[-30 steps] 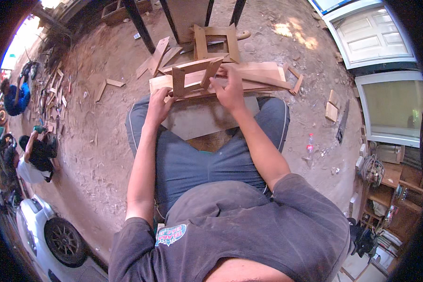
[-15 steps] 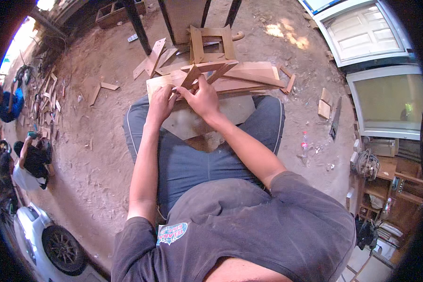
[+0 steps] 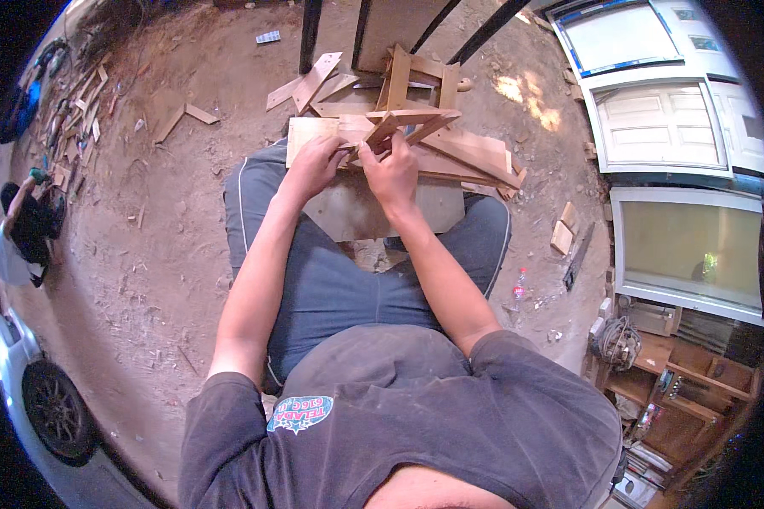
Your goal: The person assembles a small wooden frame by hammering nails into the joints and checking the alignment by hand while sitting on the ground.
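Observation:
A wooden frame of flat brown strips [image 3: 413, 115] leans over boards on a low work surface [image 3: 382, 208] between my knees. My right hand [image 3: 390, 176] is closed around its near corner, with the index finger raised along a strip. Close beside it, my left hand [image 3: 314, 167] pinches at the same corner, above a pale board [image 3: 307, 136]. What lies between its fingertips is too small to tell. Behind, a second wooden frame [image 3: 422, 75] stands tilted. A long plank [image 3: 467, 157] runs out to the right under the first frame.
Loose wood pieces [image 3: 316, 83] lie just beyond the work surface. On the ground at right are small blocks [image 3: 563, 231], a handsaw-like tool [image 3: 578, 259] and a plastic bottle [image 3: 520, 284]. Dark metal legs [image 3: 310, 38] stand ahead. Another person [image 3: 25, 229] works far left, near a car [image 3: 25, 382].
The whole view has turned, so the scene shifts sideways. Both hands stay at the frame's corner, with little visible change in their grip.

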The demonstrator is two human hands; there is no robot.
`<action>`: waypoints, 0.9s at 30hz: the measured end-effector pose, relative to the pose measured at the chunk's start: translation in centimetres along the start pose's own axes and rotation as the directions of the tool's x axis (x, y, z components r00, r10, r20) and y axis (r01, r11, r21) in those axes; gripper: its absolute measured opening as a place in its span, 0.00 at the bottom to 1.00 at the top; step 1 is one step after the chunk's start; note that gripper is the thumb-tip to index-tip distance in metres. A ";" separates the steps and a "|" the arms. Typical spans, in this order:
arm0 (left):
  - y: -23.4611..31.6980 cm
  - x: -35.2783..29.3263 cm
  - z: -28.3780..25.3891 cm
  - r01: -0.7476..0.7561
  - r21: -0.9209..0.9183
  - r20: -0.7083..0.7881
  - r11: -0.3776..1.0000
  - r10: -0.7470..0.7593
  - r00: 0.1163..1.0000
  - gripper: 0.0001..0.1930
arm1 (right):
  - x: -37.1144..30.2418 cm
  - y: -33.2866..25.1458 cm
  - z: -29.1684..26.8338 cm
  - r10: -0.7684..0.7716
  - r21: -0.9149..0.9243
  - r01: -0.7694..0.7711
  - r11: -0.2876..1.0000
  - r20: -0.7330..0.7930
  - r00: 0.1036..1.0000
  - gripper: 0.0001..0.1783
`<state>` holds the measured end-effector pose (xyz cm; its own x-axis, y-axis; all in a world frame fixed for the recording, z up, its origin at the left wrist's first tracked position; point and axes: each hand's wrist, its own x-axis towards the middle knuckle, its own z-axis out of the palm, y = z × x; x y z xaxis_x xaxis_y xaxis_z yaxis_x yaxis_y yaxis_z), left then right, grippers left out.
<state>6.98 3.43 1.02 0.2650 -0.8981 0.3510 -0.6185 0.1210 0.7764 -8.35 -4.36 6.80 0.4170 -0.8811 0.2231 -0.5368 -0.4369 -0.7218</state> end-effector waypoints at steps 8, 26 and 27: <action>-0.1 0.0 0.1 -0.012 0.062 0.029 0.998 0.010 1.000 0.10 | -1.1 0.8 1.1 -0.017 -0.061 0.014 0.998 -0.054 0.998 0.26; 0.4 0.0 -0.3 -0.042 -0.025 -0.047 0.999 0.041 0.998 0.14 | -1.0 1.2 0.1 -0.166 -0.154 0.145 0.977 -0.136 0.977 0.23; 0.7 0.0 -0.4 -0.042 -0.013 -0.040 0.999 0.042 0.998 0.14 | -1.1 1.3 0.1 -0.173 -0.157 0.149 0.976 -0.151 0.973 0.24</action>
<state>6.81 3.70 1.78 0.2684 -0.8747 0.4035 -0.6191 0.1643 0.7679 -9.40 -3.97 5.51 0.3878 -0.8094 0.4411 -0.5771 -0.5863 -0.5685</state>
